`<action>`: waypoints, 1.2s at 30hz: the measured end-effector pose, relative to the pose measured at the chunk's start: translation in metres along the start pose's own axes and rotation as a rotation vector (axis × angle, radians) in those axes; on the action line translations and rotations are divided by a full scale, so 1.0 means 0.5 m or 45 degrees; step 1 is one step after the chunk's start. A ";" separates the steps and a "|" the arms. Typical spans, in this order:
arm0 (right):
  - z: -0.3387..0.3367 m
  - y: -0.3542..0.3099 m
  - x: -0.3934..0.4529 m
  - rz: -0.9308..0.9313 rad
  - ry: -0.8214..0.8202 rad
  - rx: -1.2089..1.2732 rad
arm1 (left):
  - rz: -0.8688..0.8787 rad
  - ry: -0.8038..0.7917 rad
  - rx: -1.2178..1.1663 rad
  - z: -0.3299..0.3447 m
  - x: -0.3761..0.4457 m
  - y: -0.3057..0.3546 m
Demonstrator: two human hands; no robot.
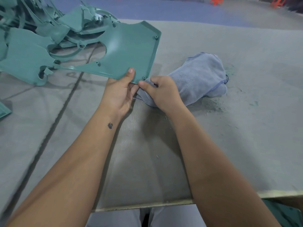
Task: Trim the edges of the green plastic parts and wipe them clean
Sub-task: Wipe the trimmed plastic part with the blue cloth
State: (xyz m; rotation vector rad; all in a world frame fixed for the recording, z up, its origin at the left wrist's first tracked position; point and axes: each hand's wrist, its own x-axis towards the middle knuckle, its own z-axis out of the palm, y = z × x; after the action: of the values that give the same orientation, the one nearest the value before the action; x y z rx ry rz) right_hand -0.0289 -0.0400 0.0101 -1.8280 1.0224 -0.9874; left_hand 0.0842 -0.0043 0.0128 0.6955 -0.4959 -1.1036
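A flat green plastic part (127, 51) with a curved cutout and raised rim is lifted above the table. My left hand (118, 92) grips its near edge, thumb on top. My right hand (161, 91) grips one end of a grey-blue cloth (200, 76) right at the part's near right corner. The rest of the cloth lies bunched on the table to the right. No trimming tool is visible in either hand.
A pile of more green plastic parts (41, 30) fills the far left of the grey table (246, 128). Another green piece (4, 110) pokes in at the left edge. Green shavings (213, 105) lie beside the cloth. The table's near edge (147, 205) is over my lap.
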 end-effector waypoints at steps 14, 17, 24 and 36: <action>-0.043 0.011 0.017 0.356 0.432 0.849 | 0.103 -0.177 0.606 -0.015 -0.010 -0.004; -0.046 0.010 0.018 0.339 0.623 1.144 | 0.078 -0.213 0.624 -0.006 -0.017 -0.016; -0.047 0.016 0.023 0.180 0.958 0.946 | 0.118 -0.111 0.647 -0.014 -0.003 -0.007; -0.009 0.031 0.003 -0.192 0.453 -0.475 | 0.120 -0.066 0.627 -0.021 -0.003 -0.006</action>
State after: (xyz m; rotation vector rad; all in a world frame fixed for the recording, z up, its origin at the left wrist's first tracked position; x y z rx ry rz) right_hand -0.0367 -0.0479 -0.0015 -2.1006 1.3719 -1.3163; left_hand 0.0888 -0.0008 0.0033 1.0613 -0.8510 -0.9177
